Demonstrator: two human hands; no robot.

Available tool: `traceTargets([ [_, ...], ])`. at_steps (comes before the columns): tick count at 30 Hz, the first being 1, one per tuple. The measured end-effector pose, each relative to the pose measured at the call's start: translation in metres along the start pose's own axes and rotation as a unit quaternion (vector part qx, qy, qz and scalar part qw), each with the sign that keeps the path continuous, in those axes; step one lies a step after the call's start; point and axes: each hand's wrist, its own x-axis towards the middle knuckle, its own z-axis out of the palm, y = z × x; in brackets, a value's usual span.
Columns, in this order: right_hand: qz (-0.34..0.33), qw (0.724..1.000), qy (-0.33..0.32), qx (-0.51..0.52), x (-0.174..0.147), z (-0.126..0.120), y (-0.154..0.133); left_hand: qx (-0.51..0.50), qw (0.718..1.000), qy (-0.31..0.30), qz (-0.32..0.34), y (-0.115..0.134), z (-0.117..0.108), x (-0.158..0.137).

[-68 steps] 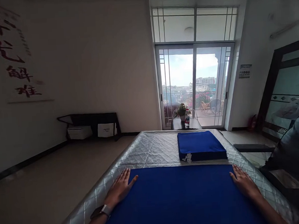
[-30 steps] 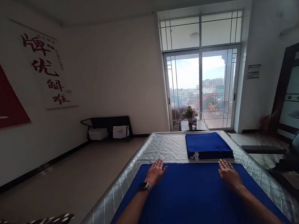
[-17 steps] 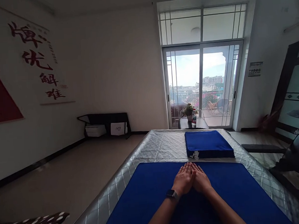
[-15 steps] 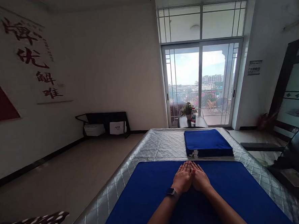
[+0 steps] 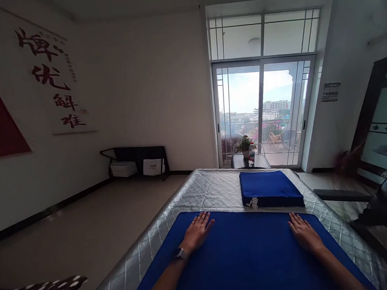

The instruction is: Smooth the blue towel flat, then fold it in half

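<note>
A blue cloth (image 5: 246,255) lies spread flat over the near part of the table. My left hand (image 5: 198,231), a watch on its wrist, rests palm down on the cloth near its far left corner, fingers stretched out. Toward the far right corner, my right hand (image 5: 304,232) lies flat on the same cloth, also with straight fingers. Neither hand holds anything. Just past the cloth's far edge sits a stack of folded blue cloths (image 5: 270,186), with white tags showing at its front left corner.
A silver quilted cover (image 5: 212,187) drapes the table. Behind it, a small dark table (image 5: 238,162) carries a potted plant (image 5: 245,145) and a bottle (image 5: 251,153). Dark furniture (image 5: 385,207) stands at the right, a spotted cushion (image 5: 41,289) at the lower left.
My hands have slid apart from the middle of the cloth's far edge, the left one leftward and the right one rightward. The view has tilted slightly.
</note>
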Motion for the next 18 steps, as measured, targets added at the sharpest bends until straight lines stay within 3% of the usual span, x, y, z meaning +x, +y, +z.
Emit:
traceTargets([
  [3, 0.008, 1.000, 0.020, -0.021, 0.002, 0.005, 0.059, 0.006, 0.997, 0.008, -0.076, -0.052, -0.009, -0.008],
  [6, 0.068, 0.997, 0.038, -0.012, 0.002, 0.011, 0.079, 0.018, 0.993, 0.015, -0.113, -0.077, -0.009, -0.012],
  [18, 0.070, 0.995, 0.056, 0.038, 0.000, 0.020, 0.086, 0.017, 0.991, 0.007, -0.134, -0.084, -0.016, -0.018],
])
